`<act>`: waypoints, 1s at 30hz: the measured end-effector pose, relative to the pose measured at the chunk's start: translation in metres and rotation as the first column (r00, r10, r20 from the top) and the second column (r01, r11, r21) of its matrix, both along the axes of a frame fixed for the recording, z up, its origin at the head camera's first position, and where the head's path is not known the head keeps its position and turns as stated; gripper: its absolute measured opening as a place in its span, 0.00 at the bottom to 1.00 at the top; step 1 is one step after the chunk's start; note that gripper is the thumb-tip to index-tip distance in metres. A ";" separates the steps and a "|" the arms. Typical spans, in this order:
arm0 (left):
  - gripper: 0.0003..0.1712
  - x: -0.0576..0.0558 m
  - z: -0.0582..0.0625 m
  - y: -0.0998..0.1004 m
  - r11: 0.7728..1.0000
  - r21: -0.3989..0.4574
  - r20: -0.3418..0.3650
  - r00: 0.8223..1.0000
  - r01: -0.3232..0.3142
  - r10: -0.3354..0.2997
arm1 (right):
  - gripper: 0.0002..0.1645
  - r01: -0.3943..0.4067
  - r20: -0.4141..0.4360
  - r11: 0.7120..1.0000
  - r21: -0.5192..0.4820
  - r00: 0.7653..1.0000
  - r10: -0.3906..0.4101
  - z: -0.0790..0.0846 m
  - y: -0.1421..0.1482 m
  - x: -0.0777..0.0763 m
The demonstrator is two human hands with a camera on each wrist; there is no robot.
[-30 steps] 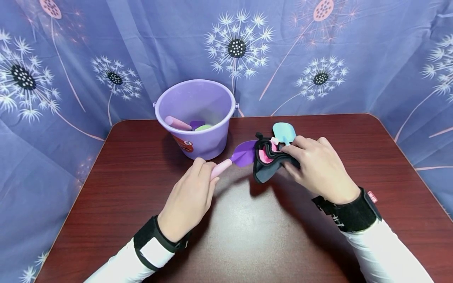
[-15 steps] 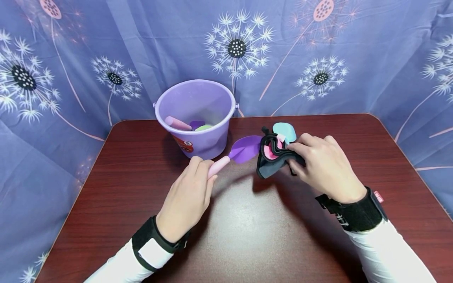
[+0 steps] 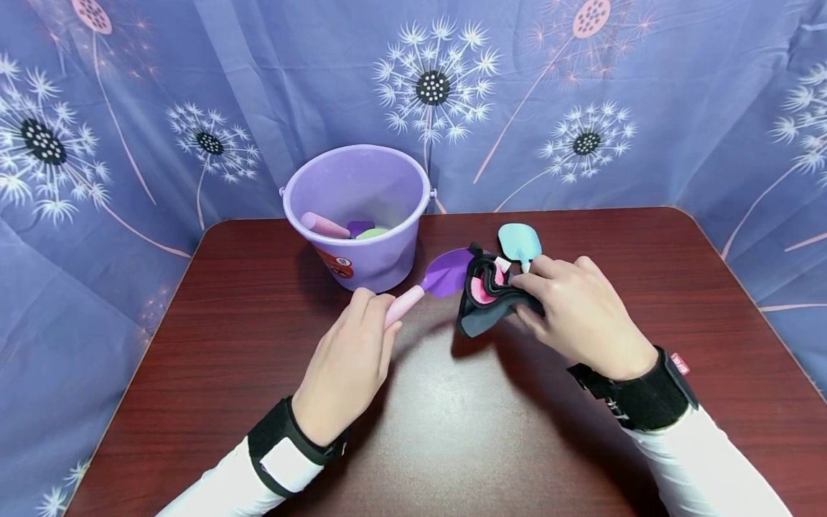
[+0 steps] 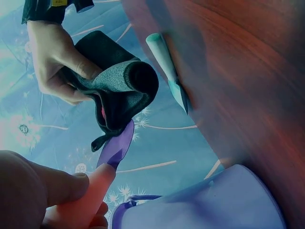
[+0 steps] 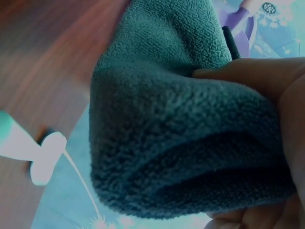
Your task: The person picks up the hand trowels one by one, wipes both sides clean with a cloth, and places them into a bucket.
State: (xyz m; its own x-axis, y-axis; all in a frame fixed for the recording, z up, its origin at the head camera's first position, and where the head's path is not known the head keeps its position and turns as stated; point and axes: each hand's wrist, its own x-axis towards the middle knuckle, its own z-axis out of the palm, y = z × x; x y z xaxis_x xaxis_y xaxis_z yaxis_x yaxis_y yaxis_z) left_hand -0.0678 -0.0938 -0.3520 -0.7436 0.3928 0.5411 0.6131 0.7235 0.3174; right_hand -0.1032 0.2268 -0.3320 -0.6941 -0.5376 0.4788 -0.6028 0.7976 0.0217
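Note:
My left hand grips the pink handle of a toy shovel, its purple blade tilted up to the right over the table. My right hand pinches a folded dark grey cloth with black edging and pink inner folds. The cloth lies against the blade's far end and hides the tip; in the left wrist view, the purple blade meets the cloth's edge. Fleecy grey cloth fills much of the right wrist view. Just beyond my right hand, a light blue shovel lies on the table, its handle partly hidden.
A lilac bucket stands at the back left of the dark red-brown table. Inside it are a pink handle and purple and green pieces. A blue dandelion-print curtain hangs behind the table.
The right hand and cloth shift right along the purple blade, then back left toward the handle. The left hand with the shovel moves only slightly. Bucket and blue shovel stay put.

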 end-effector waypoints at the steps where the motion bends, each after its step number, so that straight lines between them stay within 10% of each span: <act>1: 0.13 0.000 -0.001 0.001 1.000 -0.002 -0.005 1.000 0.002 -0.002 | 0.12 -0.004 0.006 1.000 0.004 1.000 0.004 -0.001 -0.002 0.001; 13: 0.14 0.001 -0.004 0.005 0.999 -0.001 -0.029 0.999 0.037 -0.037 | 0.13 -0.089 0.028 0.996 0.028 0.996 0.088 -0.006 -0.016 0.008; 22: 0.13 -0.002 -0.004 0.003 0.988 0.145 0.094 0.994 0.043 -0.057 | 0.12 -0.160 -0.034 0.987 0.030 0.986 0.161 -0.007 -0.024 0.010; 26: 0.12 -0.006 -0.003 0.001 0.970 0.244 0.254 0.964 0.014 -0.078 | 0.11 -0.173 -0.078 0.984 0.032 0.981 0.176 -0.005 -0.027 0.011; 30: 0.12 -0.011 -0.001 -0.003 0.949 0.313 0.435 0.895 -0.042 -0.104 | 0.12 -0.180 -0.139 0.983 0.022 0.974 0.181 -0.002 -0.030 0.012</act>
State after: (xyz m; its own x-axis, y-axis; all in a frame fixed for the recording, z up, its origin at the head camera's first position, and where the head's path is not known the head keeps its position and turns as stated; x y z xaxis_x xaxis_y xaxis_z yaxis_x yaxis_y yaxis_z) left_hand -0.0789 -0.0965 -0.3533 -0.9225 0.2885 0.2564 0.3767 0.5282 0.7610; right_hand -0.0914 0.1967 -0.3337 -0.5114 -0.6528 0.5589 -0.7272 0.6752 0.1232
